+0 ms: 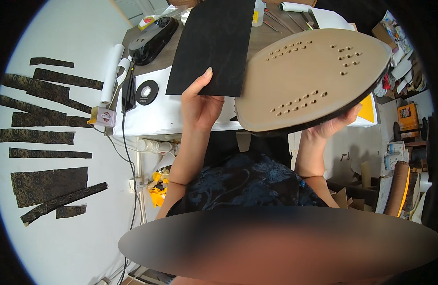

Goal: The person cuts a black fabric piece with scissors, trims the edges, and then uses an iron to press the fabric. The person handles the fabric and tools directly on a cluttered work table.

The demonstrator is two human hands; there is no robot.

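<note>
The iron (314,78) is being held up close to the camera with its tan soleplate facing the viewer, steam holes showing in rows along both edges and near the tip, which is pointing to the right. The right hand (330,126) is gripping it from below, its fingers (349,114) curling around the dark lower rim. Just beside it, the left hand (200,107) is holding up a black rectangular sheet (212,45), the thumb pressing the sheet's front near its lower edge while the other fingers are lying hidden behind it. The sheet's right edge is sitting very near the iron's rear end; whether they are touching cannot be told.

Behind both, a white padded worktop (157,114) is carrying a second black iron (152,40) resting on its side, a black round disc (147,91) and a white roll (112,73). To the left, dark patterned fabric strips (38,135) are lying spread out in rows on a white surface (62,237). A black cable (131,190) is hanging down from the worktop's front edge.
</note>
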